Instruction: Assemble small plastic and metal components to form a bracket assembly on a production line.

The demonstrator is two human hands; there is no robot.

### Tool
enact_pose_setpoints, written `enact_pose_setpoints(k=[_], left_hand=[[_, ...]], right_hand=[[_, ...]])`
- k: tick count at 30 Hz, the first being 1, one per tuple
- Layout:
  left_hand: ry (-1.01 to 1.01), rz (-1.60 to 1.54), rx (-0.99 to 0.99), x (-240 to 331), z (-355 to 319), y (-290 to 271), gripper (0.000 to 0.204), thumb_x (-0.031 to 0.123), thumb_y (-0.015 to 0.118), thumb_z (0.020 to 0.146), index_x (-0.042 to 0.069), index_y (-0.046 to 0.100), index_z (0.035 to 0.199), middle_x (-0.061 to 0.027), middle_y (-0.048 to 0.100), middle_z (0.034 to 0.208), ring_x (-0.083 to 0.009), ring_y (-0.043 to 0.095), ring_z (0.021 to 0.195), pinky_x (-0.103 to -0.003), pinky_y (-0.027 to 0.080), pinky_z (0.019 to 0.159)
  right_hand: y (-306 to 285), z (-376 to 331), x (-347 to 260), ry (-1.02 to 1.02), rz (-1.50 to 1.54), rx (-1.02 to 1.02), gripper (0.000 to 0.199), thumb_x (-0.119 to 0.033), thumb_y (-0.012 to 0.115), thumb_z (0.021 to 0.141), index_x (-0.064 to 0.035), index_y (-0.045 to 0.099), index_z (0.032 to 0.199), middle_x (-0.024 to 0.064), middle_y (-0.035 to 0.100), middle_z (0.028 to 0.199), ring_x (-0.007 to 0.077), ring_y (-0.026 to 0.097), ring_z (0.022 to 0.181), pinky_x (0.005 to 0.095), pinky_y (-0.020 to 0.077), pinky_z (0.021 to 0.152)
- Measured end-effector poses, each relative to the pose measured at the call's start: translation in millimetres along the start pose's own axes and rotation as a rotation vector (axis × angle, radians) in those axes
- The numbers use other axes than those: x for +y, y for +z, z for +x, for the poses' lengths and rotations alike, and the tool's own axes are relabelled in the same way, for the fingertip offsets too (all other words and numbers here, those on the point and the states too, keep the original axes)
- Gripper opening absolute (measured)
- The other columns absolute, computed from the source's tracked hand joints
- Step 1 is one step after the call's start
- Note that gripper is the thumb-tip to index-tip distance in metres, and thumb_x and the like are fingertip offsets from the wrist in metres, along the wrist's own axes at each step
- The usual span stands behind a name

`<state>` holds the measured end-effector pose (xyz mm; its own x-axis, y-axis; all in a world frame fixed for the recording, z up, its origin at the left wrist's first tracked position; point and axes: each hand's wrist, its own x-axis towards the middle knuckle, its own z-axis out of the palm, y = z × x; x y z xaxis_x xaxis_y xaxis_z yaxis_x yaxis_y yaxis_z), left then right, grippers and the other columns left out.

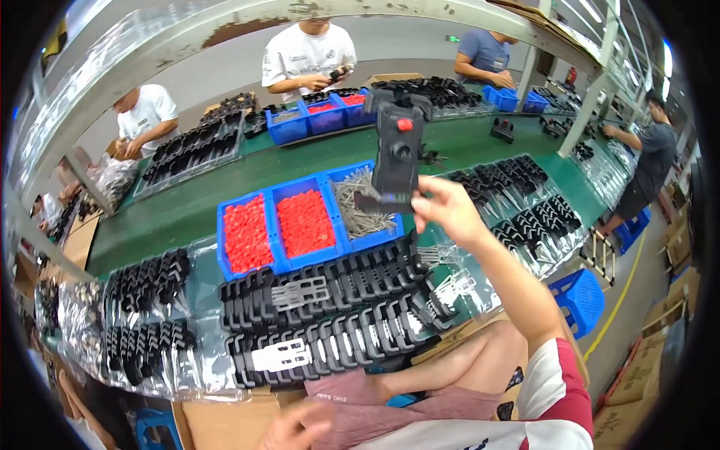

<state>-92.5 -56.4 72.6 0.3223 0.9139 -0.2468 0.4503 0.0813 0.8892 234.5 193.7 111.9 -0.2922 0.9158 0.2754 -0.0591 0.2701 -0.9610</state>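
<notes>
My right hand [450, 208] is raised over the bench, fingers closed on the lower end of a black phone holder [397, 150] with a red button on it. It stands nearly upright, in front of the blue bins. At the lower edge my left hand [304, 426] is slightly blurred, fingers apart with nothing visible in them. Beneath the held piece lie rows of black clamp parts [375, 337], with white flat pieces [283, 355] and grey ones [300, 292] on top. A three-part blue bin [274, 262] holds small red caps [304, 223] and grey metal pins [360, 206].
More black parts sit in clear trays at left [150, 281] and right [534, 229]. Across the green bench [180, 191], several people work beside other blue bins [289, 129]. A metal frame [225, 34] spans overhead. A blue stool [581, 300] stands at right.
</notes>
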Motion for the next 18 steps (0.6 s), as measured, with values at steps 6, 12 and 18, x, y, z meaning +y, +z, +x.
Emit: enact_pose_setpoints(k=[6, 12, 18], left_hand=[[0.551, -0.483, 0.571, 64, 58, -2, 0.036, -0.003, 0.059, 0.078, -0.004, 0.06, 0.114, -0.0139, 0.066, 0.104, -0.0192, 0.061, 0.095, -0.028, 0.048, 0.084], [0.432, -0.865, 0.132, 71, 78, 6, 0.028, 0.004, 0.058, 0.089, -0.004, 0.059, 0.115, -0.0165, 0.065, 0.108, -0.0198, 0.063, 0.089, -0.024, 0.049, 0.082], [0.486, -1.03, 0.061, 48, 81, 19, 0.04, 0.011, 0.061, 0.089, -0.001, 0.051, 0.126, -0.0224, 0.059, 0.117, -0.0255, 0.065, 0.09, -0.028, 0.053, 0.082]], right_hand=[[88, -99, -19, 0.031, 0.084, -0.137, 0.034, 0.005, 0.056, 0.084, 0.0035, 0.057, 0.118, 0.0065, 0.051, 0.094, 0.0116, 0.052, 0.065, 0.0215, 0.0458, 0.057], [108, -144, -33, -0.029, -0.041, -0.264, 0.034, 0.005, 0.057, 0.084, 0.0028, 0.058, 0.117, 0.0074, 0.052, 0.099, 0.0121, 0.051, 0.067, 0.0214, 0.0466, 0.059], [124, -160, -15, -0.13, 0.03, -0.019, 0.034, 0.002, 0.059, 0.083, 0.004, 0.054, 0.117, 0.0139, 0.055, 0.1, 0.0164, 0.056, 0.064, 0.0242, 0.0485, 0.053]])
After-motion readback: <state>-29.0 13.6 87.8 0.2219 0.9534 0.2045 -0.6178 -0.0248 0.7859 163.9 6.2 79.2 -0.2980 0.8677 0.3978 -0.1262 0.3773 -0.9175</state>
